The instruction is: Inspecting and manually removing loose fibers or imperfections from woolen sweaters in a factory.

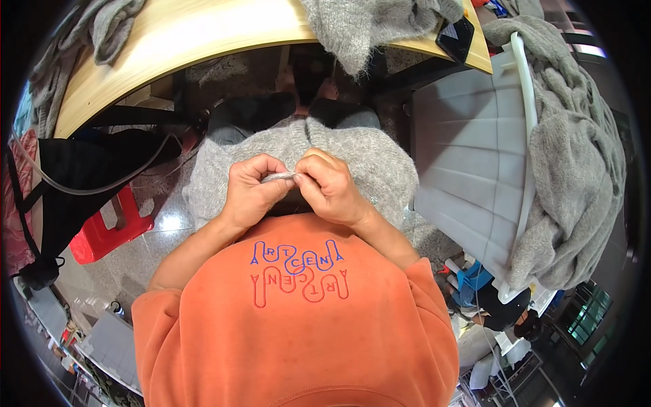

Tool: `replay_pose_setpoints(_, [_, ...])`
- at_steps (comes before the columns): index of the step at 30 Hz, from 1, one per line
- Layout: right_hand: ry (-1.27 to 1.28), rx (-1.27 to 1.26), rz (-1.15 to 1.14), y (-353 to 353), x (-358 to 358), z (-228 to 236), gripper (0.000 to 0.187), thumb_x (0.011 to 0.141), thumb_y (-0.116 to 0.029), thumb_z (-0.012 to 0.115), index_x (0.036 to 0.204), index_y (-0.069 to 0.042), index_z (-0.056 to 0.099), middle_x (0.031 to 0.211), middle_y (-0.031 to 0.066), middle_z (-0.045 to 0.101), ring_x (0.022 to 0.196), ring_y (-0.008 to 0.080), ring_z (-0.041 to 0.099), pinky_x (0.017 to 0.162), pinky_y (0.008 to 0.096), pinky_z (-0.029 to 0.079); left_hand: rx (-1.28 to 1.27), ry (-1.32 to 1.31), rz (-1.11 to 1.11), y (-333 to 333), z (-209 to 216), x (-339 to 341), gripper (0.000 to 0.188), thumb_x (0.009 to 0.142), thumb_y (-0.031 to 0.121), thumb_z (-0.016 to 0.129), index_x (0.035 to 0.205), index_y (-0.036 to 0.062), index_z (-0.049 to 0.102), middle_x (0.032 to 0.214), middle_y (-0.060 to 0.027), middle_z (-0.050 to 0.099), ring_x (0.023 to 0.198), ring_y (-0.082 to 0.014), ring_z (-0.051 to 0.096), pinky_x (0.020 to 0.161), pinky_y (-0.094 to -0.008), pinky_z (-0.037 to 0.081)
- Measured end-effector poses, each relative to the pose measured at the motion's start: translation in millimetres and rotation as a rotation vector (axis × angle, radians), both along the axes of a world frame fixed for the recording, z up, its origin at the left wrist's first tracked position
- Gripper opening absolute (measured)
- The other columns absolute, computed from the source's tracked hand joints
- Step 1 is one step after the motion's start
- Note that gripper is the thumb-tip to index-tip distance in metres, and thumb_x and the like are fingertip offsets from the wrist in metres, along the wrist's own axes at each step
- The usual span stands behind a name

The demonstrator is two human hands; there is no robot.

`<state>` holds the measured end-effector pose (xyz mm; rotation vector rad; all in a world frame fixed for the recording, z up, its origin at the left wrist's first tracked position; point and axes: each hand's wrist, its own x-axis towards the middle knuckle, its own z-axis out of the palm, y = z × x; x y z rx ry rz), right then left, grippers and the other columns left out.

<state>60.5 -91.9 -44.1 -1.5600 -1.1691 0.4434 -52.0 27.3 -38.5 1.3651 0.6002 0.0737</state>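
A fuzzy grey knit garment (380, 163) lies spread across my lap. Just in front of my chest, my left hand (249, 193) pinches a thin edge of the grey knit between thumb and fingers. My right hand (331, 186) is closed on the same edge, its thumb tip close to the left fingers. The knuckles of both hands nearly meet. A narrow strip of the edge shows between them; the fingertips hide the rest, and any small tool there cannot be made out.
Ahead curves a wooden table (224, 30) with a grey knit piece (359, 30) hanging over its edge and a dark phone (456, 39). At right stands a large grey plastic bin (468, 142), knitwear (576, 156) draped over its rim. A red stool (102, 237) sits left; another person (508, 312) is lower right.
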Motion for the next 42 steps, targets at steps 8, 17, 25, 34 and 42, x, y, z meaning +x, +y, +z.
replay_pose_setpoints(8, [0.333, 0.021, -0.024, -4, -9, -7, 0.004, 0.077, 0.000, 0.051, 0.074, 0.000, 0.050, 0.063, 0.0015, 0.046, 0.057, 0.0087, 0.043, 0.051, 0.0220, 0.035, -0.422, 0.081, -0.164, -3, 0, 3, 0.006, 0.073, 0.001, 0.062, 0.071, 0.0007, 0.057, 0.057, 0.0014, 0.052, 0.049, -0.0022, 0.043, 0.041, -0.0172, 0.032])
replay_pose_setpoints(17, [0.890, -0.219, -0.036, -10, -1, -10, 0.007, 0.083, -0.007, 0.053, 0.078, -0.002, 0.054, 0.065, -0.0040, 0.049, 0.057, 0.0020, 0.041, 0.048, 0.0177, 0.033, -0.160, 0.005, -0.119, 13, -5, 1, 0.004, 0.073, 0.001, 0.062, 0.076, -0.0006, 0.061, 0.067, 0.0005, 0.058, 0.059, -0.0032, 0.048, 0.051, -0.0177, 0.039])
replay_pose_setpoints(25, [0.435, -0.096, 0.014, -5, -7, -14, 0.005, 0.077, -0.001, 0.055, 0.072, 0.001, 0.054, 0.064, 0.0022, 0.050, 0.057, 0.0065, 0.044, 0.051, 0.0213, 0.036, -0.232, 0.027, 0.043, 7, -1, 4, 0.004, 0.069, -0.001, 0.062, 0.072, -0.0001, 0.059, 0.067, 0.0003, 0.057, 0.057, -0.0040, 0.048, 0.051, -0.0175, 0.038])
replay_pose_setpoints(34, [0.352, -0.016, 0.006, -5, -9, -14, 0.004, 0.074, 0.001, 0.054, 0.070, 0.001, 0.054, 0.062, 0.0025, 0.048, 0.055, 0.0068, 0.043, 0.048, 0.0233, 0.034, -0.456, -0.001, 0.001, 9, -17, -3, 0.005, 0.072, -0.001, 0.061, 0.076, -0.0002, 0.060, 0.072, -0.0039, 0.060, 0.064, -0.0071, 0.053, 0.059, -0.0194, 0.043])
replay_pose_setpoints(42, [0.785, -0.140, 0.008, -8, -8, -13, 0.002, 0.074, 0.001, 0.053, 0.073, 0.001, 0.055, 0.065, 0.0004, 0.051, 0.057, 0.0045, 0.045, 0.049, 0.0215, 0.036, -0.462, 0.085, 0.000, 9, -13, -2, 0.006, 0.070, -0.003, 0.061, 0.076, -0.0008, 0.060, 0.070, -0.0047, 0.060, 0.060, -0.0080, 0.053, 0.057, -0.0196, 0.043])
